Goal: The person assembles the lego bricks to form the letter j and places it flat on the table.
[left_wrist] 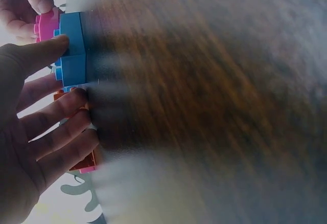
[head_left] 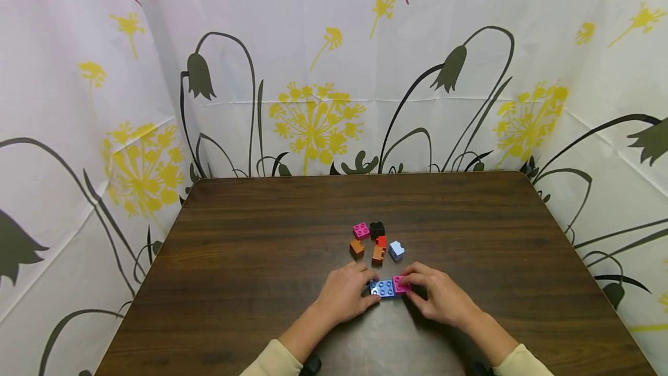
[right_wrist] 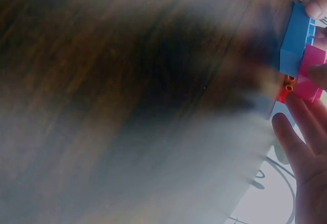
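A long blue toy brick (head_left: 381, 289) lies on the table in front of the person. The left hand (head_left: 347, 293) holds its left end, thumb on the near side and a fingertip at the far side. On the right end of the blue brick is a pink brick (head_left: 400, 284), pinched between the thumb and fingers of the right hand (head_left: 439, 293). From the right wrist view, this pink brick (right_wrist: 310, 73) sits higher than the blue brick (right_wrist: 295, 42) and juts past its end. The left hand's other fingers (left_wrist: 66, 142) are spread beside the blue brick.
Just beyond the hands lie several loose bricks: a pink one (head_left: 360, 231), a black one (head_left: 377, 230), a red one (head_left: 381, 242), a light blue one (head_left: 396, 250) and two orange ones, left (head_left: 357, 248) and right (head_left: 378, 256). A flower-patterned curtain (head_left: 313, 28) hangs behind the brown table (head_left: 235, 237).
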`<act>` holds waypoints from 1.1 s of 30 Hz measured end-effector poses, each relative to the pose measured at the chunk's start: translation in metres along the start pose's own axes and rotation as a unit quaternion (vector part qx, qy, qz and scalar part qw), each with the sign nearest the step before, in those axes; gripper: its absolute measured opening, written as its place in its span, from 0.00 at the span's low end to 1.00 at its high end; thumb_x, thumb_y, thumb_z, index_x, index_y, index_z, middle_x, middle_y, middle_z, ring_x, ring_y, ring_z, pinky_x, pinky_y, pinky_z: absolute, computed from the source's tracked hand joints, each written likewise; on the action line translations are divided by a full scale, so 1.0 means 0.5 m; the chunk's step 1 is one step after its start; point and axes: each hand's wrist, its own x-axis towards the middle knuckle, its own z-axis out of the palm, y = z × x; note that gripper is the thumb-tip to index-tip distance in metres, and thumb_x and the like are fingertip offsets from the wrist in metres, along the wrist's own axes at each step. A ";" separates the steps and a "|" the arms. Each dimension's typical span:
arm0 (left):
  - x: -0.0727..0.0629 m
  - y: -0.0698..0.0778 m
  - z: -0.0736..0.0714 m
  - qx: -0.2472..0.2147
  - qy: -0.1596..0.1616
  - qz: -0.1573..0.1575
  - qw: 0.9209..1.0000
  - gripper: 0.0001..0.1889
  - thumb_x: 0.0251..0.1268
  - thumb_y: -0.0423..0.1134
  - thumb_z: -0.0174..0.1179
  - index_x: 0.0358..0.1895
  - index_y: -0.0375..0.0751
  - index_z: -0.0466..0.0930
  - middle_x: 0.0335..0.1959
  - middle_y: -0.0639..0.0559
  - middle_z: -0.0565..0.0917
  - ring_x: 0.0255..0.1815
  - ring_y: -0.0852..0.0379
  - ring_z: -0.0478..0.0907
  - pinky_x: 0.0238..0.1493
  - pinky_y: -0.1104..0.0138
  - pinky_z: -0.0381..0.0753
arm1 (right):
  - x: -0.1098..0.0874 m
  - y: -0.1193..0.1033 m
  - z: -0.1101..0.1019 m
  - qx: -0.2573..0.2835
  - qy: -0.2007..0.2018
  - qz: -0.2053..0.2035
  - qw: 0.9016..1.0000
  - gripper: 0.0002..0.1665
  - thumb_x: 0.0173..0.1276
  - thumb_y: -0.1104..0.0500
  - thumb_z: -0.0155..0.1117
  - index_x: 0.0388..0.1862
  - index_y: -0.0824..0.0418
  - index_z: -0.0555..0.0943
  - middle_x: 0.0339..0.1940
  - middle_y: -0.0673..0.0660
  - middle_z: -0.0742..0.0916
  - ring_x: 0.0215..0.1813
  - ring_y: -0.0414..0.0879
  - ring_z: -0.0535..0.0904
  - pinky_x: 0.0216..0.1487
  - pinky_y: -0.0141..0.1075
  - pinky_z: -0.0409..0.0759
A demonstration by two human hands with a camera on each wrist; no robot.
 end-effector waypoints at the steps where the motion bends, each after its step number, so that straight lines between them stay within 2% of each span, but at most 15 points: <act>1: 0.000 0.000 0.000 0.001 0.000 0.001 1.000 0.20 0.58 0.59 0.67 0.49 0.53 0.85 0.37 0.60 0.80 0.33 0.63 0.70 0.29 0.70 0.71 | 0.001 -0.001 -0.001 0.001 -0.002 0.000 1.000 0.13 0.60 0.62 0.73 0.43 0.50 0.87 0.46 0.40 0.80 0.45 0.35 0.79 0.48 0.38 0.81; 5: 0.000 -0.003 0.000 -0.012 0.000 0.002 1.000 0.22 0.58 0.60 0.67 0.51 0.53 0.84 0.37 0.59 0.79 0.32 0.64 0.70 0.29 0.71 0.71 | 0.003 -0.002 -0.003 -0.002 -0.012 0.004 1.000 0.13 0.60 0.63 0.73 0.43 0.51 0.87 0.46 0.40 0.80 0.45 0.36 0.79 0.48 0.39 0.82; 8: -0.002 -0.008 -0.005 -0.050 0.029 -0.007 0.998 0.22 0.58 0.60 0.67 0.51 0.53 0.84 0.36 0.59 0.80 0.32 0.65 0.72 0.30 0.71 0.72 | 0.003 -0.003 -0.004 -0.008 -0.016 0.007 1.000 0.13 0.60 0.63 0.73 0.43 0.51 0.87 0.46 0.40 0.80 0.45 0.36 0.79 0.48 0.39 0.81; 11: 0.001 -0.020 -0.011 -0.084 0.110 -0.030 0.990 0.19 0.57 0.56 0.69 0.48 0.51 0.85 0.35 0.59 0.80 0.32 0.65 0.74 0.29 0.70 0.74 | 0.003 -0.004 -0.005 -0.013 -0.020 0.007 1.000 0.12 0.60 0.62 0.73 0.43 0.50 0.87 0.46 0.41 0.81 0.45 0.36 0.79 0.48 0.39 0.82; 14: 0.014 -0.037 -0.016 -0.084 0.199 -0.064 0.974 0.20 0.55 0.50 0.73 0.51 0.50 0.83 0.39 0.57 0.78 0.34 0.62 0.73 0.25 0.71 0.73 | 0.004 -0.006 -0.007 -0.018 -0.026 0.013 0.999 0.12 0.60 0.61 0.73 0.43 0.50 0.87 0.46 0.41 0.81 0.45 0.37 0.79 0.48 0.39 0.82; 16: 0.027 -0.048 -0.021 -0.073 0.226 -0.086 0.968 0.27 0.53 0.47 0.74 0.57 0.50 0.79 0.43 0.55 0.75 0.37 0.59 0.71 0.24 0.71 0.72 | 0.006 -0.007 -0.009 -0.020 -0.031 0.021 0.999 0.12 0.60 0.61 0.73 0.43 0.50 0.87 0.46 0.41 0.81 0.45 0.37 0.79 0.49 0.39 0.81; 18: 0.040 -0.056 -0.026 -0.061 0.223 -0.103 0.967 0.32 0.53 0.47 0.75 0.62 0.50 0.75 0.47 0.53 0.73 0.40 0.57 0.70 0.24 0.71 0.71 | 0.007 -0.008 -0.010 -0.021 -0.034 0.026 0.999 0.12 0.60 0.61 0.73 0.43 0.50 0.88 0.46 0.41 0.81 0.45 0.39 0.80 0.49 0.40 0.81; 20: 0.048 -0.062 -0.030 -0.053 0.202 -0.112 0.972 0.34 0.53 0.48 0.74 0.64 0.50 0.73 0.48 0.52 0.73 0.42 0.56 0.70 0.25 0.70 0.73 | 0.008 -0.009 -0.010 -0.020 -0.038 0.033 0.999 0.13 0.59 0.61 0.74 0.43 0.50 0.88 0.45 0.41 0.81 0.45 0.39 0.80 0.49 0.40 0.81; 25: 0.059 -0.068 -0.025 -0.042 0.152 -0.126 0.979 0.31 0.54 0.49 0.74 0.62 0.49 0.75 0.45 0.53 0.73 0.40 0.56 0.71 0.31 0.66 0.77 | 0.009 -0.011 -0.011 -0.023 -0.052 0.044 0.997 0.12 0.60 0.60 0.73 0.43 0.49 0.88 0.45 0.41 0.82 0.45 0.38 0.79 0.50 0.41 0.81; 33: 0.069 -0.079 -0.007 -0.034 0.145 -0.123 0.981 0.20 0.56 0.46 0.73 0.51 0.50 0.80 0.38 0.54 0.75 0.34 0.57 0.71 0.31 0.65 0.75 | 0.013 -0.012 -0.019 -0.028 -0.062 0.055 0.996 0.12 0.60 0.59 0.73 0.43 0.49 0.88 0.45 0.41 0.82 0.45 0.39 0.80 0.50 0.40 0.81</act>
